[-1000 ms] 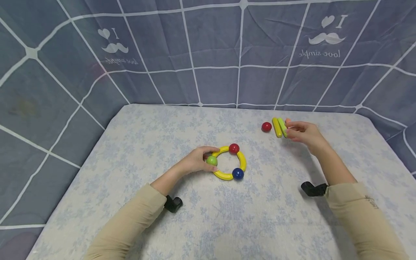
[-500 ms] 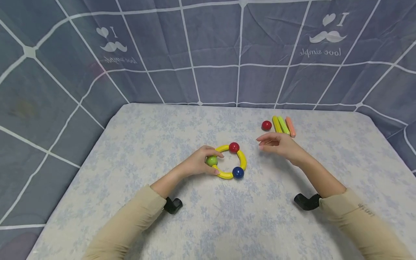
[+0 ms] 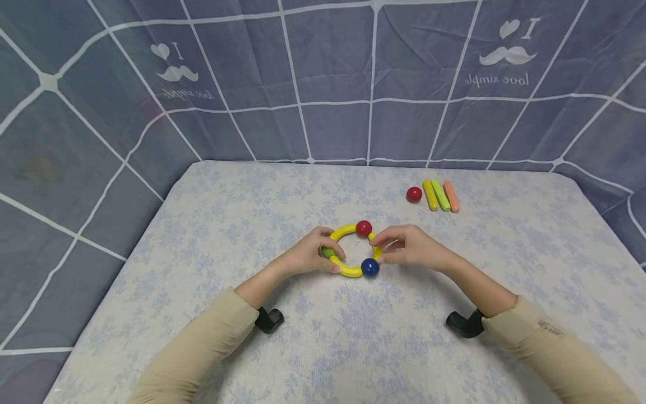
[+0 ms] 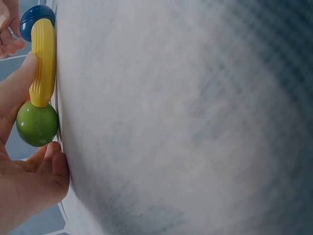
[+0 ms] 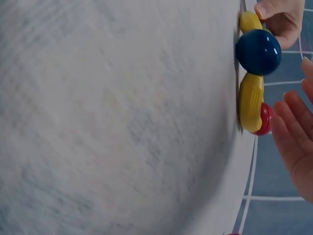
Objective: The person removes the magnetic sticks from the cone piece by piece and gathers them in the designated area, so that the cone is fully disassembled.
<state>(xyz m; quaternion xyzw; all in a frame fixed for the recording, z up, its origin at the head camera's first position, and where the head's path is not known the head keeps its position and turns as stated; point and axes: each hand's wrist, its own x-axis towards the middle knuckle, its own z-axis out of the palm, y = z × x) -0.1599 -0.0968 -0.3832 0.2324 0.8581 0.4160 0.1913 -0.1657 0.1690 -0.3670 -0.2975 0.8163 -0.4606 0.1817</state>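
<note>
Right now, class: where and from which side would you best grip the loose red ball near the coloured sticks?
Pinch the red ball across its middle from above, probably front to back: it is round, and the yellow stick lies close on one side.

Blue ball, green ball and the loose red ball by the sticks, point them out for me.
blue ball (image 3: 370, 268), head view, its top.
green ball (image 4: 37, 124), left wrist view, its middle.
loose red ball (image 3: 414, 194), head view, its middle.
</note>
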